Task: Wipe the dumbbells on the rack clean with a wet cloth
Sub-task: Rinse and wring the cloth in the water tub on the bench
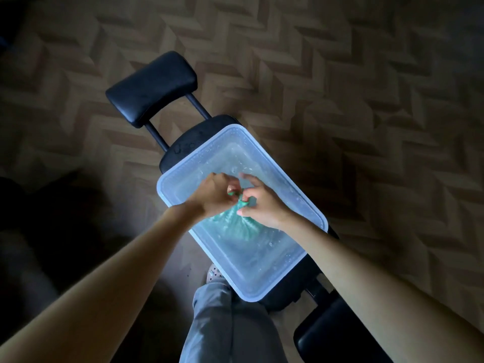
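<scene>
Head | tub [262, 280]: water [235, 158], cloth [230, 224] | left hand [212, 195], right hand [262, 206] grip cloth

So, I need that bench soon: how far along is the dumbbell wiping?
Early. Done: the cloth looks wet, and a tub of water sits on the bench. In hand: the left hand and right hand both grip the cloth, apparently wringing it over the tub. Left: all the wiping; no dumbbells or rack are in view.
</scene>
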